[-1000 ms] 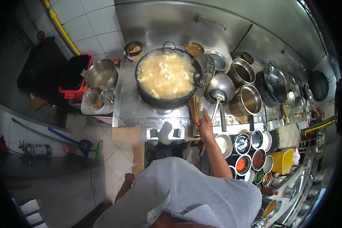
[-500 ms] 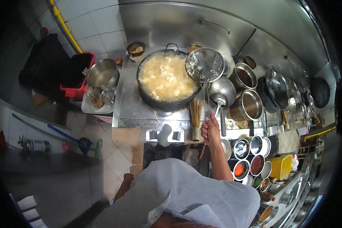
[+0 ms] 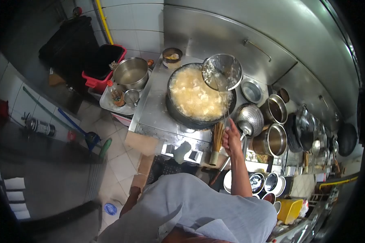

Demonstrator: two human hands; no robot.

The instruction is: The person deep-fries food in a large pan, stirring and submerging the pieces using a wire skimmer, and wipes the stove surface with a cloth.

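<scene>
My right hand [image 3: 232,139] is closed round the handle of a wire mesh strainer [image 3: 222,72], whose round basket hangs over the right rim of a big black wok [image 3: 186,122]. Pale pieces bubble in cloudy yellowish oil [image 3: 196,95] inside it. Just left of that hand lies a bamboo brush [image 3: 216,141]; a perforated ladle [image 3: 249,119] rests to its right. My left hand [image 3: 135,190] hangs low beside the grey shirt, nearest to the floor, touching nothing visible; its fingers are too dark to make out.
A steel pot [image 3: 131,73] and a red-capped bottle [image 3: 116,94] stand on a tray at the left. A small bowl [image 3: 172,56] sits behind the wok. Steel pots [image 3: 270,139], sauce containers [image 3: 257,182] and a yellow tub [image 3: 290,210] are at the right.
The strainer has come up from beside the wok and now hangs over its right side, held in my right hand. The view has turned, so the stove appears farther right.
</scene>
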